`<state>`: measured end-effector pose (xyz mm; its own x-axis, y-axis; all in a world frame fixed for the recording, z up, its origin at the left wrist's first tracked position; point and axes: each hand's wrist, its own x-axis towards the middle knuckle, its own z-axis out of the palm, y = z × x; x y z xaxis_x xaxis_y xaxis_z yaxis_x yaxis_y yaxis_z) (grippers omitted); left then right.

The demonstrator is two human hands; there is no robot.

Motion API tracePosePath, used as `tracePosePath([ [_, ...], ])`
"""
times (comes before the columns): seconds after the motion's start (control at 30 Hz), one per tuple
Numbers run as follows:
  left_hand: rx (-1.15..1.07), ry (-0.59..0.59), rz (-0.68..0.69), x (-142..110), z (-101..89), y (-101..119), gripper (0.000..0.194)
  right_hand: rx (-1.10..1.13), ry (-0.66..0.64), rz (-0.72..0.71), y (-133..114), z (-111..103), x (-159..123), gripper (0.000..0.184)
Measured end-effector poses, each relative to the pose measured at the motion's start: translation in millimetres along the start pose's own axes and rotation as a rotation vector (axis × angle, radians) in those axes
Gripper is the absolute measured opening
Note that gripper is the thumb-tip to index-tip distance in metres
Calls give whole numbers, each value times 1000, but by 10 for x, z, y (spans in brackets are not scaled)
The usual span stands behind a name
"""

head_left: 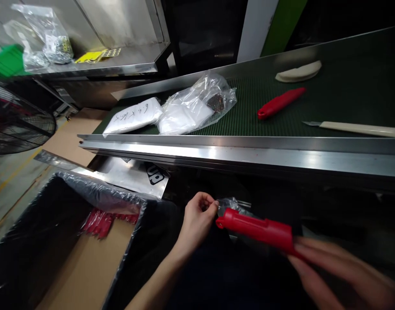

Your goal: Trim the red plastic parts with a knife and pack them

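My left hand [199, 214] is in front of the conveyor, thumb and forefinger pinched on the edge of a clear plastic bag [230, 204]. To its right, my right hand [339, 267], smeared by motion, grips the far end of a red plastic handle [256, 227]. A small loop with a hole ends the handle on the side toward the bag, and that end lies close beside the bag. Whether it is inside the bag I cannot tell. Another red handle [281, 102] lies on the green conveyor belt [245, 92] above my hands.
On the belt are a white packet [133, 116], an open clear bag [197, 103], a cream curved piece [299, 72] and a thin-bladed knife [355, 128]. A lined box [120, 254] with bagged red pieces stands lower left. A fan [20, 118] is at far left; the conveyor's metal rail [236, 148] crosses ahead.
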<state>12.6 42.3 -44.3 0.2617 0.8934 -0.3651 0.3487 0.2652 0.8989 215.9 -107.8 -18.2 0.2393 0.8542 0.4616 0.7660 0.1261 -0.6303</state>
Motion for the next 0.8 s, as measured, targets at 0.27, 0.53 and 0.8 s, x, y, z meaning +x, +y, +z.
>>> tracePosePath([
  [0.27, -121, -55, -30, -150, 102, 156, 17, -184, -87, -367, -118, 41, 53, 39],
  [0.53, -255, -29, -138, -92, 121, 89, 25, -170, -36, -357, -105, -3, -7, 32],
  [0.8, -259, -68, -63, -144, 113, 141, 22, -176, -198, -377, -216, 62, 60, 38],
])
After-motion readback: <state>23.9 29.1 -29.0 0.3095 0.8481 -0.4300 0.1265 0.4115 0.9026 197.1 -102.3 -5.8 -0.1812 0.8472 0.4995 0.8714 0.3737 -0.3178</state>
